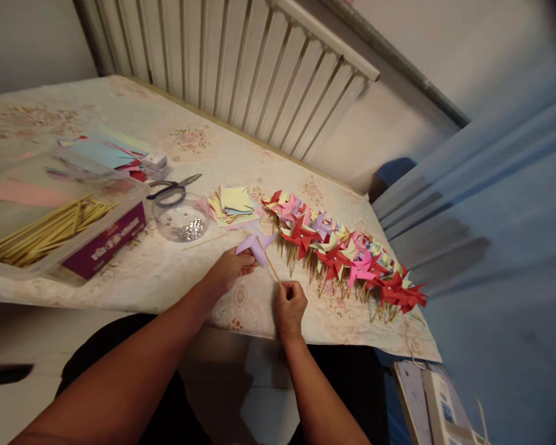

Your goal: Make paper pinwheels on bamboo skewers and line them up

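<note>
A lavender paper pinwheel (258,248) is held over the table's front part, between my two hands. My left hand (234,267) pinches its paper blades from the left. The fingers of my right hand (291,300) are closed round the lower end of a thin wooden stick (272,266), whose upper end reaches the middle of the pinwheel. Just behind lies a stack of cut paper squares (237,201), pale yellow on top. To the right, finished pinwheels (336,259) in red, pink, yellow and purple lie in a long row with their sticks toward me.
A clear plastic box (139,201) holds wooden sticks (60,228) at the left. Beside it are a round dish (160,227) of shiny pins, scissors (172,190), small white boxes (154,165) and coloured paper (104,151). A radiator (241,80) stands behind the table; a blue curtain (505,216) hangs right.
</note>
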{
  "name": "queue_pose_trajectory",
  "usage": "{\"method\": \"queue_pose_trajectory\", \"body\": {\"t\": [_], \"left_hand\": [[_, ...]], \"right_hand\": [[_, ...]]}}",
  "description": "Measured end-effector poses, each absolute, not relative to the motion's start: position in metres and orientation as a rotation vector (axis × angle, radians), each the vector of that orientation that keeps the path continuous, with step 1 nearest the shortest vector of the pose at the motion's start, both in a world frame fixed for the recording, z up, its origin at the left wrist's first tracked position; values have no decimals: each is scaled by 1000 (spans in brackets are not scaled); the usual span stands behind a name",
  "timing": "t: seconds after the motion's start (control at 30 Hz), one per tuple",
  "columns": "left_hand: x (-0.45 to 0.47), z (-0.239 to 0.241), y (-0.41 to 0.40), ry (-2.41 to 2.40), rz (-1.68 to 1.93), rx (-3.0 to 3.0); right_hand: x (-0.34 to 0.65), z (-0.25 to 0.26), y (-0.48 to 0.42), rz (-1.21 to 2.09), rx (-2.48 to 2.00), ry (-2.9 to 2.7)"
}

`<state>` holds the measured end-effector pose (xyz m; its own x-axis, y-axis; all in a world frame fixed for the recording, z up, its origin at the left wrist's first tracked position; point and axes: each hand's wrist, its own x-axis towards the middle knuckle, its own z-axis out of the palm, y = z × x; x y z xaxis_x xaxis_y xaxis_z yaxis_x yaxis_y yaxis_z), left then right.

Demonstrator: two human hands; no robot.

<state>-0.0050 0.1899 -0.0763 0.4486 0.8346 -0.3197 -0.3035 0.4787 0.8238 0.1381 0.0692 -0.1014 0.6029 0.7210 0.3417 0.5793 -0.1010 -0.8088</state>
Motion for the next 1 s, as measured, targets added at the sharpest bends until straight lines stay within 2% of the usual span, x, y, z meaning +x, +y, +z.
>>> {"method": "queue_pose_trajectory", "body": {"t": [1.0], "left_hand": [[12,-77,178,889,886,713]], "right_hand": [[137,-102,69,199,-1792,-1068]]}}
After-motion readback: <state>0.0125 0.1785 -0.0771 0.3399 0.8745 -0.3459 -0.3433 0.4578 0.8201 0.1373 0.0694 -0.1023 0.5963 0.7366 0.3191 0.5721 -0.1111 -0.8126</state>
